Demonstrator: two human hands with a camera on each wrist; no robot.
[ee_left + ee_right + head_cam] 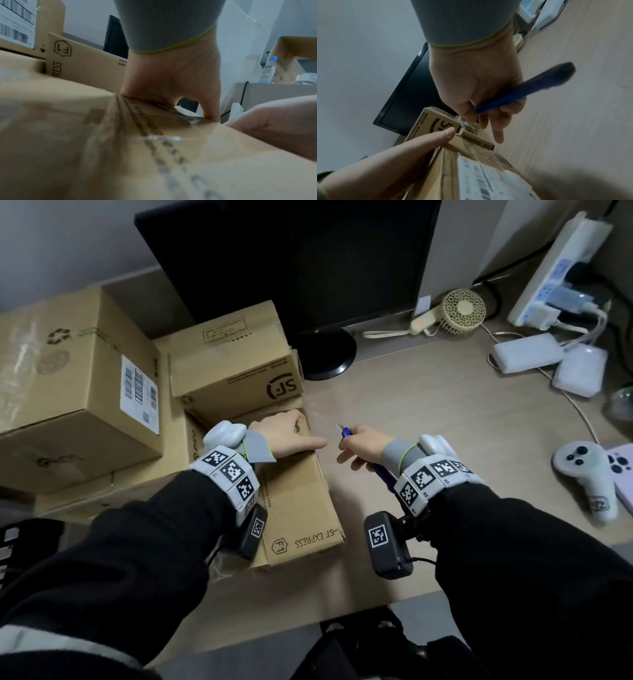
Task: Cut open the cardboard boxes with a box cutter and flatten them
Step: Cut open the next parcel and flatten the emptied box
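Note:
A flat brown SF Express cardboard box (301,508) lies on the desk in front of me. My left hand (291,430) holds its far end: the fingers curl over the far edge and the thumb stretches right along the top. In the left wrist view that hand (171,75) presses on the taped box top (120,148). My right hand (354,447) grips a blue box cutter (346,433) just right of the box, blade tip pointing up and left, a short gap from my left thumb. In the right wrist view the blue handle (530,88) sticks out of my fist (479,88).
A large labelled box (78,378) and another SF box (233,364) stand stacked at the left. Behind them stands a black monitor (291,261) on its round base (325,354). At the right are a small fan (462,309), a power strip (555,268), chargers (527,350), a controller (585,474) and cables.

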